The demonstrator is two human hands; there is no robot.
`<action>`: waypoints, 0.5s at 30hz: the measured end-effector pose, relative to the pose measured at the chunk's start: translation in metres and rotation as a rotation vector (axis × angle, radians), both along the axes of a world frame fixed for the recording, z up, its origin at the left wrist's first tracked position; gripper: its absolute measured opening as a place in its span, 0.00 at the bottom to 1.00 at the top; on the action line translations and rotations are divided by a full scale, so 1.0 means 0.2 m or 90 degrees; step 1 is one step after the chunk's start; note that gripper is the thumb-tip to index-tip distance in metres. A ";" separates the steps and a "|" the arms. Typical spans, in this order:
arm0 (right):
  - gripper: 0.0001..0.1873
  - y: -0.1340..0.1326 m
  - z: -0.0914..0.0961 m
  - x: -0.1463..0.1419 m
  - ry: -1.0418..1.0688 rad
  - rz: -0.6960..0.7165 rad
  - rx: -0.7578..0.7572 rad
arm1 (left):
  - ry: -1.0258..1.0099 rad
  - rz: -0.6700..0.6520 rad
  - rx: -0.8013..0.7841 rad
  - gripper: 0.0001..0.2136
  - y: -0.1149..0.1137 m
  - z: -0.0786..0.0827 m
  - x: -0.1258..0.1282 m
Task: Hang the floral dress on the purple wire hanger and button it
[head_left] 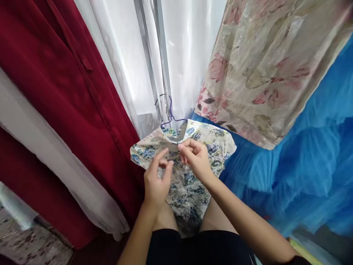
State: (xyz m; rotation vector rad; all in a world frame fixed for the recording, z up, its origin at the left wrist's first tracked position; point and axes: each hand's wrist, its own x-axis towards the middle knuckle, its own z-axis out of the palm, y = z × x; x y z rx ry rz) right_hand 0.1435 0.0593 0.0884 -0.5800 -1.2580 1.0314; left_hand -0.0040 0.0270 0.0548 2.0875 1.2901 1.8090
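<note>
A short-sleeved floral blouse [190, 186], cream with blue and yellow print, hangs in front of me on a purple hanger [171, 117]. My right hand [195, 156] pinches the blouse at the front of its neckline, thumb and index finger together. Just left of it, my left hand [159, 175] is in front of the blouse with thumb and index finger apart and nothing between them. Whether any of its fingertips touch the fabric, I cannot tell.
Grey metal bars [162, 55] rise behind the hanger, against a white curtain [190, 48]. Red drapery [82, 110] hangs at the left. On the right, a pink-flowered beige cloth [256, 73] hangs before ruffled blue fabric [298, 165]. Patterned flooring [30, 239] shows at lower left.
</note>
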 end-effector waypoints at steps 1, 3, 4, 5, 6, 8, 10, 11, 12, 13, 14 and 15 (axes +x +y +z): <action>0.14 -0.01 0.00 0.01 -0.005 0.001 0.006 | 0.023 -0.025 0.023 0.17 0.04 0.07 0.00; 0.13 -0.02 0.00 0.03 -0.020 -0.004 0.022 | 0.068 -0.077 0.056 0.11 0.11 0.18 0.01; 0.13 -0.02 0.00 0.05 -0.030 -0.012 0.024 | 0.086 -0.092 0.069 0.08 0.13 0.22 0.02; 0.13 -0.01 0.00 0.06 -0.042 -0.020 0.022 | 0.095 -0.095 0.082 0.06 0.14 0.24 0.04; 0.13 0.00 0.00 0.06 -0.055 -0.030 0.016 | 0.097 -0.088 0.096 0.05 0.15 0.25 0.05; 0.14 0.04 -0.03 0.07 -0.082 -0.051 0.004 | 0.093 -0.055 0.126 0.04 0.15 0.27 0.08; 0.13 0.08 -0.07 0.06 -0.111 -0.067 -0.012 | 0.072 -0.010 0.157 0.03 0.14 0.27 0.09; 0.13 0.10 -0.10 0.06 -0.127 -0.071 -0.022 | 0.048 0.019 0.168 0.04 0.14 0.28 0.08; 0.13 0.11 -0.12 0.05 -0.146 -0.069 -0.035 | 0.010 0.051 0.177 0.04 0.15 0.29 0.06; 0.13 0.12 -0.15 0.05 -0.165 -0.064 -0.049 | -0.041 0.081 0.179 0.04 0.16 0.29 0.02; 0.13 0.12 -0.17 0.05 -0.182 -0.055 -0.062 | -0.102 0.103 0.176 0.05 0.19 0.30 -0.03; 0.13 0.11 -0.19 0.05 -0.193 -0.047 -0.070 | -0.169 0.116 0.170 0.06 0.22 0.30 -0.10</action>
